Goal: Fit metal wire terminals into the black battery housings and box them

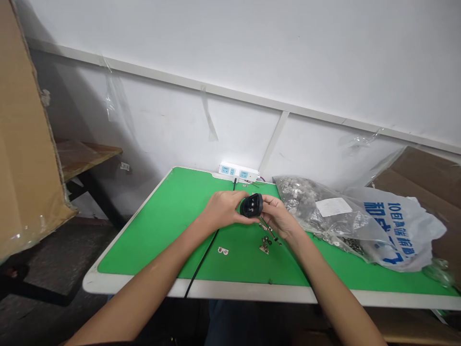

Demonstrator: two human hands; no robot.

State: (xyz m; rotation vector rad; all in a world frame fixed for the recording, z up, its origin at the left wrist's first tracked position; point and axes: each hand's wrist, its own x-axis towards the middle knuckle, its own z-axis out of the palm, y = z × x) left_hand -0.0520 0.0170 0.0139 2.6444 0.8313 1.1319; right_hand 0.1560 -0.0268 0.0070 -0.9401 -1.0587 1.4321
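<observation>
A black oval housing (252, 205) with small metal contacts in its open face is held above the green mat. My left hand (225, 209) is closed round its left side. On its right side my right hand (279, 215) has its fingers against the rim, and thin wires or rods hang just below them. Small metal and black parts (265, 244) lie on the mat below my right hand. A pale flat piece with holes (223, 251) rests on the mat, nearer the front edge.
A white power strip (238, 171) sits at the wall with a black cable (202, 262) running to the front edge. Plastic bags of parts (306, 199) and a printed white bag (399, 226) cover the right side. Cardboard (29, 134) stands at left.
</observation>
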